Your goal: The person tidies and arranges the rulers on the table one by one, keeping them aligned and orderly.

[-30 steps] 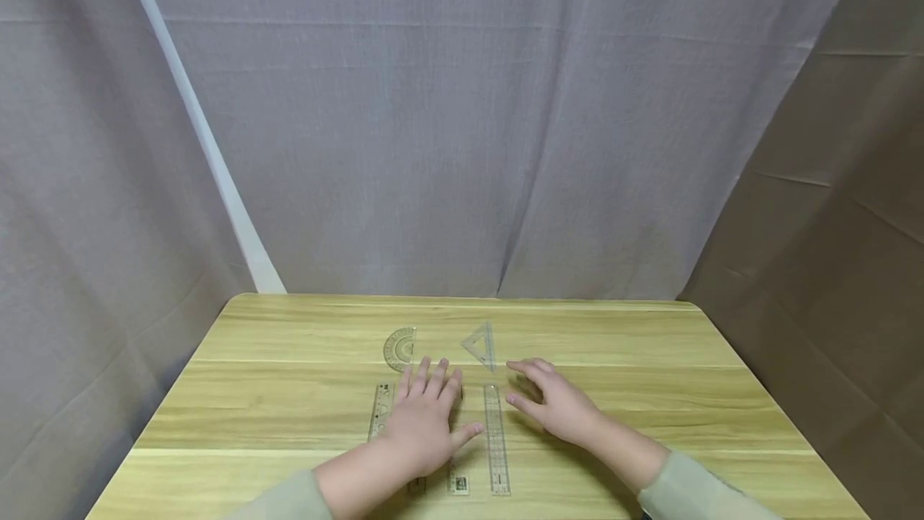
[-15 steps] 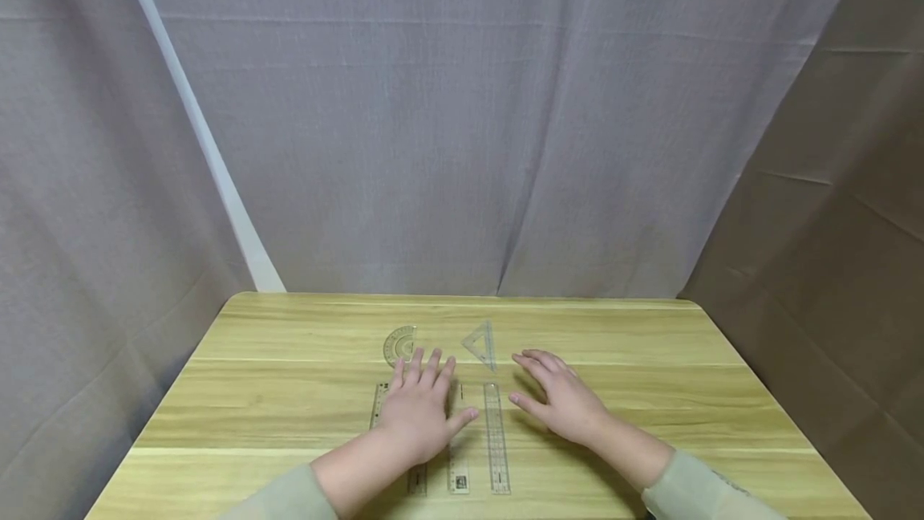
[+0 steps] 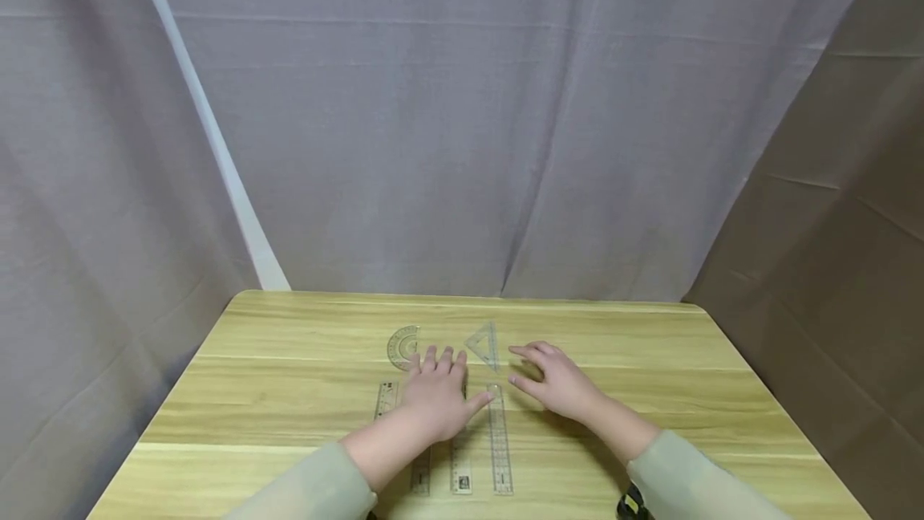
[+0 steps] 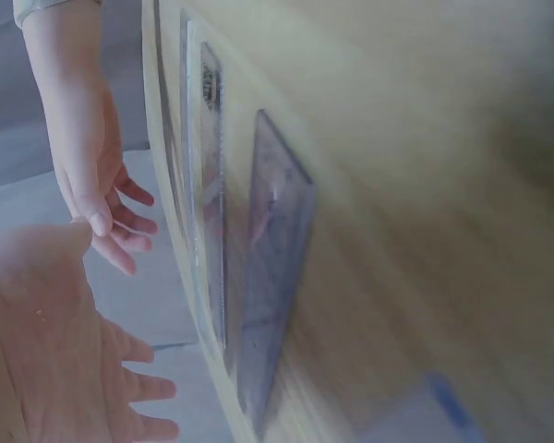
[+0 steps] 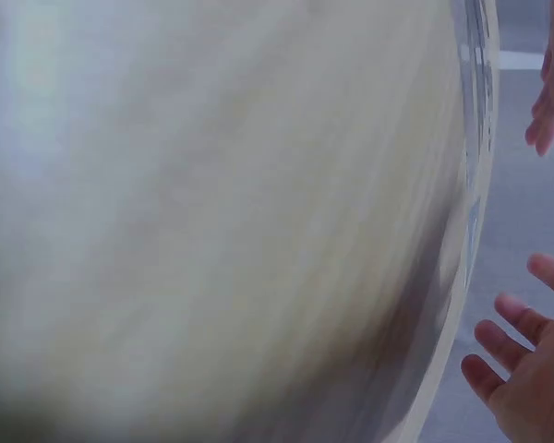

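Note:
My left hand (image 3: 439, 406) is spread palm down over the middle of several clear rulers, covering parts of them. Its fingertips reach the lower edge of a clear protractor (image 3: 401, 347). The left wrist view shows this hand (image 4: 51, 341) with straight fingers, raised above the table beside the rulers (image 4: 275, 249). To the right of the rightmost ruler (image 3: 500, 440), my right hand (image 3: 559, 383) hovers with relaxed, slightly bent fingers and holds nothing. Its fingertips are close to a clear set square (image 3: 484, 343). The right wrist view shows its fingers (image 5: 526, 323) apart.
The wooden table (image 3: 289, 400) has rounded far corners. Grey curtains (image 3: 404, 143) hang behind it and along both sides, with a pale gap (image 3: 216, 135) at the left. A dark band (image 3: 632, 502) shows at the right sleeve.
My left hand moved a little away, then shifted right over the rulers. The right hand shifted only slightly. The rulers, protractor and set square stay in place while the head view turns a little.

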A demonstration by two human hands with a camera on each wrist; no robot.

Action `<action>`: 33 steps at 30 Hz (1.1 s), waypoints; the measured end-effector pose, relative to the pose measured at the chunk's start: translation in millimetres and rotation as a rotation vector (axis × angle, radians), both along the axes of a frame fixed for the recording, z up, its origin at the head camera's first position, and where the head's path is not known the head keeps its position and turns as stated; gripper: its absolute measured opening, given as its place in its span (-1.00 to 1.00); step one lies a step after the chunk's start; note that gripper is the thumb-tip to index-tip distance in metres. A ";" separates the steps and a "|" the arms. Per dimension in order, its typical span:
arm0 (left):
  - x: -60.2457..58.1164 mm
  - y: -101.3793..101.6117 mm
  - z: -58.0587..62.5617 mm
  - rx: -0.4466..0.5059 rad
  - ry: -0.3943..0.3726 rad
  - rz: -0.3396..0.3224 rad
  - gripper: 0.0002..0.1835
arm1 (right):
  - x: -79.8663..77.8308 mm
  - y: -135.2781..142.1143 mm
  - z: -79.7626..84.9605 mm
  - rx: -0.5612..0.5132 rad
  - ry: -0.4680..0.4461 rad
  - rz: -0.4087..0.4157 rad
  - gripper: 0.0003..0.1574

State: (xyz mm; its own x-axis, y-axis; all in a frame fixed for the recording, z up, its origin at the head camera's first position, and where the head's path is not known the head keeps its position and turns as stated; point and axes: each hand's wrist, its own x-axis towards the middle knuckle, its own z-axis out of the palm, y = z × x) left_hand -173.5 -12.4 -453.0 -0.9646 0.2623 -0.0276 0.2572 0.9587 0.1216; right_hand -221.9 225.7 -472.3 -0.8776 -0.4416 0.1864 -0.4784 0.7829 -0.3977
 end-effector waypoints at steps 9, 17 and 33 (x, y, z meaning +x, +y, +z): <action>-21.7 17.0 -0.9 -0.012 -0.030 0.067 0.01 | -24.6 -2.7 0.5 0.038 -0.014 0.004 -0.32; -35.1 28.6 3.0 -0.038 -0.090 0.135 0.01 | -50.2 -3.6 2.0 0.038 -0.077 -0.020 -0.34; -61.6 42.8 -11.6 -0.157 -0.137 0.188 0.09 | -74.0 -13.2 -0.3 0.075 -0.132 -0.083 -0.31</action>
State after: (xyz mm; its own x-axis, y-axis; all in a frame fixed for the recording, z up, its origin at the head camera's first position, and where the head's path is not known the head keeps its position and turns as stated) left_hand -235.0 30.4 -464.6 -0.9804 0.0607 -0.1874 0.0639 0.9979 -0.0111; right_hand -296.0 212.5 -472.6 -0.9265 -0.3745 0.0367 -0.3581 0.8474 -0.3921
